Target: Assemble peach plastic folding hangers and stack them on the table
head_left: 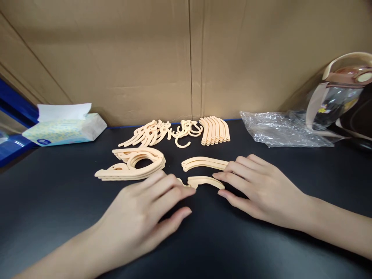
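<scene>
My left hand (pixel 145 213) is low over the black table, thumb and index finger apart. Its fingertips reach the left end of a short curved peach plastic piece (pixel 205 180) and partly hide a smaller piece (pixel 180 181). From the right comes my right hand (pixel 258 190), fingers spread. Its index fingertip and thumb lie on either side of the short piece's right end; I see no firm grip. Its other fingers cover the right end of two stacked curved strips (pixel 203 162). Left of these lies a stack of folded plastic hangers (pixel 130 172).
Behind are a heap of curved arms (pixel 148 133), loose hooks (pixel 183 143) and a row of bent strips (pixel 215 131). A tissue pack (pixel 64 130) stands back left. Crumpled clear plastic (pixel 279 130) and a drink bottle (pixel 334 102) are back right, before a cardboard wall (pixel 145 58).
</scene>
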`<state>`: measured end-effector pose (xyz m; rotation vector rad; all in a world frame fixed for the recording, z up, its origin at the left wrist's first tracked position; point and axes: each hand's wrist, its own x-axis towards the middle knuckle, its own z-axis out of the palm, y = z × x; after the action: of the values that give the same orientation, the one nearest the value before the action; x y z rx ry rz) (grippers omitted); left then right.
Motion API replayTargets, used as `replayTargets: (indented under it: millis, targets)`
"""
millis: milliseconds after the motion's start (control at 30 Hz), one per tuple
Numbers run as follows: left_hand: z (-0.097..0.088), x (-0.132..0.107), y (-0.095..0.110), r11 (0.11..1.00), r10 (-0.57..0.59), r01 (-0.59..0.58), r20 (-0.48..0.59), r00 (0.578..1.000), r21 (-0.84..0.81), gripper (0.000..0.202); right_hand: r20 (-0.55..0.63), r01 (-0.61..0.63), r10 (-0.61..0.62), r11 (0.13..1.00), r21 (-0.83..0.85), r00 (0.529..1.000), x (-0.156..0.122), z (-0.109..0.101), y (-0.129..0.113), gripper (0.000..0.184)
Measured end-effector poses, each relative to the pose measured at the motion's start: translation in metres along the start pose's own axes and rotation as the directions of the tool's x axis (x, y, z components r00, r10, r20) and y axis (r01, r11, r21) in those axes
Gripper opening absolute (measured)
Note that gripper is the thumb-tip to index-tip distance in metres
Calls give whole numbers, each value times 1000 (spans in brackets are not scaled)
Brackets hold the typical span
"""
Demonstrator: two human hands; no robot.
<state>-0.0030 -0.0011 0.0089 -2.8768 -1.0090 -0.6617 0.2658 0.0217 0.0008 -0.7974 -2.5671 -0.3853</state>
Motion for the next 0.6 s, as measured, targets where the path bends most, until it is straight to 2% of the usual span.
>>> replayTargets:
  millis: [133, 233, 300, 467, 600]
  targets:
    - [-1, 4, 18, 988, 128, -128, -1, 992, -89, 24, -24, -16, 15, 999, -31, 1000, 4, -5, 11, 22]
    - [-3, 6, 24, 965, 252, -246, 60, 966, -89, 27, -33, -36, 34, 998, -55, 999, 8, -9, 21, 22]
    - [-5, 6, 25, 955, 294, -286, 106, 950, -83, 28, -29, -39, 37, 997, -67, 999, 14, -11, 28, 21]
    - [-6, 3, 24, 955, 284, -262, 166, 944, -142, 31, 22, 34, -31, 984, -175, 999, 40, -10, 45, 23]
    - [-5, 4, 22, 955, 283, -263, 166, 945, -133, 31, 81, 120, -102, 956, -269, 991, 73, 2, 63, 23]
